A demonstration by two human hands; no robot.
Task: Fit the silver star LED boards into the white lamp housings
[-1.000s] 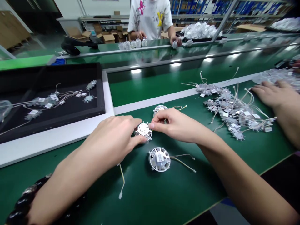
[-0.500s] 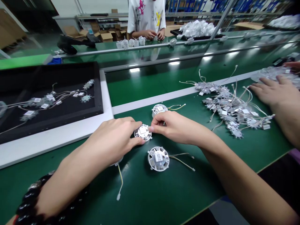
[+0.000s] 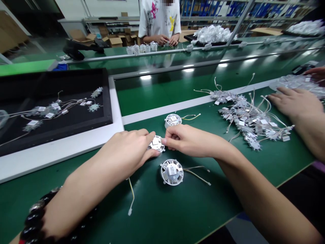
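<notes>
Fan unit (image 3: 157, 143), white, round, centre of the frame, plate side up on or just above the worktop (image 3: 177, 217); partly covered. Left hand (image 3: 132, 145): fingers clamped on its left side, thumb at the near rim. Right hand (image 3: 190, 139): thumb and forefinger together at the right rim; whether they pinch rim or lead, cannot tell. Status: judged in progress, its leads not visible. Near fan (image 3: 172, 172), just below centre: spiked plate within ring, leads splayed right; appears complete. Far fan (image 3: 173, 119), just above centre: likewise, by appearance. Single lead (image 3: 131, 196), lower left of centre, emerging from beneath the left hand; source hidden. Remaining, as judged: heap of spiked plates (image 3: 256, 118) with leads, right of frame, without rings; several more in the black tray (image 3: 108, 98), left. Co-worker's hand (image 3: 299, 103), far right, just beside the heap. Second co-worker (image 3: 159, 20), top centre, near a row of white parts (image 3: 142, 49).
</notes>
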